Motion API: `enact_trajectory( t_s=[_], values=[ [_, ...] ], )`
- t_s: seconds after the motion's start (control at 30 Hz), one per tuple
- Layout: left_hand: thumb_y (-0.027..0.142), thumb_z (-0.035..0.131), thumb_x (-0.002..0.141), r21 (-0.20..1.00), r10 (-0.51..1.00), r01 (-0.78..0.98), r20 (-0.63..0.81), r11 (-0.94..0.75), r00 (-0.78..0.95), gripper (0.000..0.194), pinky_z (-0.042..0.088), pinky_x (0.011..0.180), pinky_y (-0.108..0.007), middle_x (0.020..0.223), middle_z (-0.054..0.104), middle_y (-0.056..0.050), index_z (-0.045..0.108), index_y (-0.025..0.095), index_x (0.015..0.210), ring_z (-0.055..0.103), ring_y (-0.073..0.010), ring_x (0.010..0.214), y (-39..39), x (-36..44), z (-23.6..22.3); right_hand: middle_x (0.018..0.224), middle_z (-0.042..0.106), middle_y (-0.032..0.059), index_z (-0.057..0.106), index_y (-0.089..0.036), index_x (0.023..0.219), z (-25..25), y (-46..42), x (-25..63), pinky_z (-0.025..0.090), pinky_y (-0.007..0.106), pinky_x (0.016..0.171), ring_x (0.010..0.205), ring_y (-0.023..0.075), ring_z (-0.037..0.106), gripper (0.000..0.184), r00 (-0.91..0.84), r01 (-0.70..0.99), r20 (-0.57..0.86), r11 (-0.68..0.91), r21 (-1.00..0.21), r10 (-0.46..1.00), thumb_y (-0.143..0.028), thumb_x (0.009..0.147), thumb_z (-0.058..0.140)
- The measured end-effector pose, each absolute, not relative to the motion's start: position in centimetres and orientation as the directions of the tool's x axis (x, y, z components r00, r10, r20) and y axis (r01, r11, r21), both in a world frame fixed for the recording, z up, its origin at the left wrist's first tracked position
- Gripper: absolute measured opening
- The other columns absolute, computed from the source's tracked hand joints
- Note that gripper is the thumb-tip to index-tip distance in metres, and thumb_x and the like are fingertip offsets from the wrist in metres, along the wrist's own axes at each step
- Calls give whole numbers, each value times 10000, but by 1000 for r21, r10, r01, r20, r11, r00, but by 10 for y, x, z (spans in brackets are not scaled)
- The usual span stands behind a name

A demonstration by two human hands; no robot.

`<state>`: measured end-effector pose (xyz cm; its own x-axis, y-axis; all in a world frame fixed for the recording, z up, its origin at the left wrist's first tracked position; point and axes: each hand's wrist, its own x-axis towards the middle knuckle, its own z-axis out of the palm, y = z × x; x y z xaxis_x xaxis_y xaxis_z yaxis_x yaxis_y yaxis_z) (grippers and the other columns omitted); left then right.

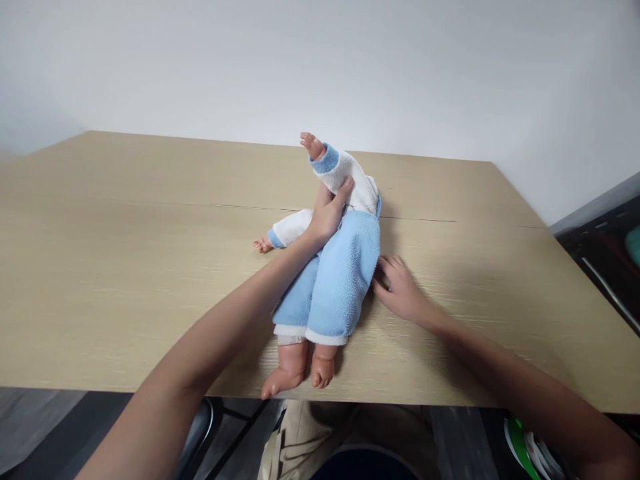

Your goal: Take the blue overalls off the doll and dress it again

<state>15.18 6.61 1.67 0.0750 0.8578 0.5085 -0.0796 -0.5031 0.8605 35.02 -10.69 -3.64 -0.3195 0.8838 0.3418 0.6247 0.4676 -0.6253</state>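
A baby doll in a light blue and white fleece suit lies on a light wooden table, feet toward me, rolled onto its side. My left hand is closed round the doll's upper body at the white sleeve, with one doll arm sticking up behind it. The other doll arm lies on the table to the left. My right hand rests flat on the table, fingers spread, fingertips touching the blue trousers at the doll's hip. The doll's head is hidden.
A white wall stands behind the table's far edge. At the right, beyond the table edge, a dark rack is visible. Below the front edge are my lap and a dark chair part.
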Motion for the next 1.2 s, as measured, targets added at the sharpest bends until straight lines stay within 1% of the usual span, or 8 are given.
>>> enact_trajectory(
  t_s=[0.13, 0.37, 0.63, 0.73, 0.83, 0.93, 1.07, 1.2],
  values=[
    [864, 745, 972, 858, 849, -39, 513, -512, 130, 774, 505, 1302, -578, 1438, 783, -186, 710, 196, 1362, 690, -419, 1440, 63, 161, 17, 1132, 782, 102, 674, -265, 1131, -40, -94, 359, 627, 514, 990, 1060, 305, 740, 107, -159, 492, 319, 356, -795, 934, -321, 1044, 647],
    [566, 663, 1093, 647, 689, 246, 636, -722, 349, 480, 458, 1333, -590, 1486, 753, -186, 699, 196, 1395, 658, -413, 1465, 61, 185, 31, 1243, 801, 119, 660, -290, 1174, -41, -52, 407, 700, 525, 1010, 1029, 291, 819, 574, 151, 31, 49, 45, -998, 987, -832, 985, 664],
    [384, 700, 1044, 325, 652, 566, 349, -758, 673, 490, 520, 1164, -604, 1364, 748, -272, 643, 71, 1417, 657, -465, 1351, 32, 222, 63, 1426, 825, 192, 754, -235, 1337, -15, -39, 458, 646, 602, 1170, 1204, 350, 834, 725, -180, -259, -225, -267, -928, 958, -797, 1113, 354],
    [427, 748, 1018, 305, 604, 525, 319, -795, 730, 446, 478, 1218, -565, 1405, 734, -235, 687, 116, 1332, 625, -427, 1387, 27, 213, 72, 1357, 856, 192, 757, -218, 1371, -7, -45, 466, 654, 616, 1131, 1168, 369, 836, 783, -233, -342, -269, -338, -877, 935, -812, 1104, 323],
    [502, 675, 1062, 374, 620, 501, 365, -780, 694, 411, 488, 1213, -518, 1339, 757, -213, 716, 130, 1232, 667, -373, 1309, 33, 174, 79, 1205, 887, 159, 765, -194, 1380, -2, -53, 473, 684, 507, 1022, 1048, 319, 845, 793, -215, -345, -315, -374, -861, 924, -782, 1136, 293],
    [584, 632, 1072, 505, 790, 609, 337, -611, 512, 468, 542, 1136, -456, 1274, 792, -181, 728, 141, 1186, 714, -327, 1202, 43, 118, 77, 1015, 882, 105, 778, -207, 1385, -1, -62, 474, 673, 370, 794, 817, 250, 814, 720, -181, -243, -338, -375, -895, 924, -726, 1149, 338],
    [565, 577, 1076, 530, 980, 827, 36, -186, 197, 486, 589, 964, -410, 1295, 797, -190, 737, 141, 1253, 749, -341, 1122, 44, 50, 63, 908, 856, 59, 810, -234, 1257, 1, -71, 465, 629, 323, 656, 707, 228, 765, 478, -113, -204, -262, -280, -938, 958, -612, 1078, 580],
    [761, 542, 1059, 595, 962, 799, -258, 88, 87, 716, 491, 587, -347, 896, 718, -108, 697, 175, 1439, 686, -301, 673, 28, 22, 51, 665, 727, 12, 773, -204, 955, 5, -79, 445, 458, 265, 442, 471, 150, 561, 321, -46, -223, -307, -309, -925, 951, -522, 982, 745]
  ],
)
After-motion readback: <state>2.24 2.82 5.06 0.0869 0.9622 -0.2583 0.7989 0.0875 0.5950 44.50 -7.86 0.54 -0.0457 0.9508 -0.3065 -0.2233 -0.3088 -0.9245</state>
